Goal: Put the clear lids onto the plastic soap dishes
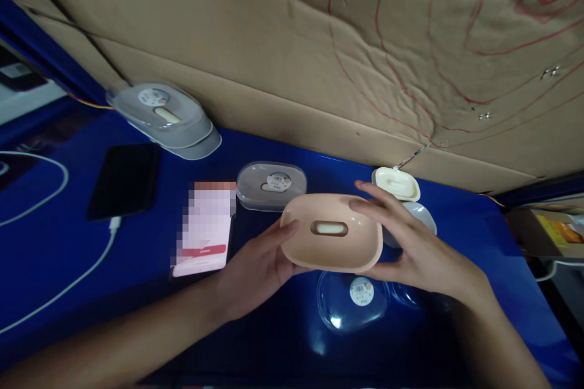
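Head view: both hands' fingers grasp the peach box [331, 232], left hand [255, 267] at nine o'clock, right hand [410, 249] at three; long axis apparently left-right.

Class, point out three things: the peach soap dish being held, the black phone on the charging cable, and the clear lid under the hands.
peach soap dish [331, 231], head view, top face by the slot.
black phone [124, 180], head view, screen middle.
clear lid [342, 307], head view, left of its sticker.
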{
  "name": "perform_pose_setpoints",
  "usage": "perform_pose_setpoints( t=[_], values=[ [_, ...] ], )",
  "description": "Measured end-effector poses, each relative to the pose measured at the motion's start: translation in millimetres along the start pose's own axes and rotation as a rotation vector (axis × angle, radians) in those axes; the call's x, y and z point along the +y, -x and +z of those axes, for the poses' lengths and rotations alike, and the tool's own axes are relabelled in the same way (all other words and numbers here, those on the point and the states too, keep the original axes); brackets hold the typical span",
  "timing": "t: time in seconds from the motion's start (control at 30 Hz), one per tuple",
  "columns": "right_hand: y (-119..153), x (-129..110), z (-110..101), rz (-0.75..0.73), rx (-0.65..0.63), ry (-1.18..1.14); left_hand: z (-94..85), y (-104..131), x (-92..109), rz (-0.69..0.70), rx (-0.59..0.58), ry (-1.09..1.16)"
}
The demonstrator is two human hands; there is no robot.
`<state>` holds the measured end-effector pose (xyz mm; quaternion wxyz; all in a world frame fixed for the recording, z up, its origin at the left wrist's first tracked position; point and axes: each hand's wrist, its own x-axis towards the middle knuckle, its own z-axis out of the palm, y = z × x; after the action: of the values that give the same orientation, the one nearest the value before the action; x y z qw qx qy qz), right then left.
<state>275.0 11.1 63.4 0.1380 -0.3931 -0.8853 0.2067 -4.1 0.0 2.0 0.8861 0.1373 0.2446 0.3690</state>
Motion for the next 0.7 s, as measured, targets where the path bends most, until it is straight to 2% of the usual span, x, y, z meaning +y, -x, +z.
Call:
perform_pose_setpoints(
  t=[0.1,0.23,0.53,0.7],
  values=[
    [1.9,-9.3,-3.8,-0.033,0.023,0.010,-7.5,1.1,0.2,-0.042,-0.105,0.049],
    [4.4,-18.2,-3.7,-0.044,0.014,-0.018,-14.7,4.9,-1.8,-0.090,-0.133,0.085],
    [2.0,-20.8,-3.2,-0.143,0.067,-0.074,-5.9,3.9,2.5,-0.125,-0.274,0.166],
    [-0.1,-22.8,-2.8,-0.091,0.053,-0.114,-3.4,4.2,2.7,-0.161,-0.286,0.194]
  ],
)
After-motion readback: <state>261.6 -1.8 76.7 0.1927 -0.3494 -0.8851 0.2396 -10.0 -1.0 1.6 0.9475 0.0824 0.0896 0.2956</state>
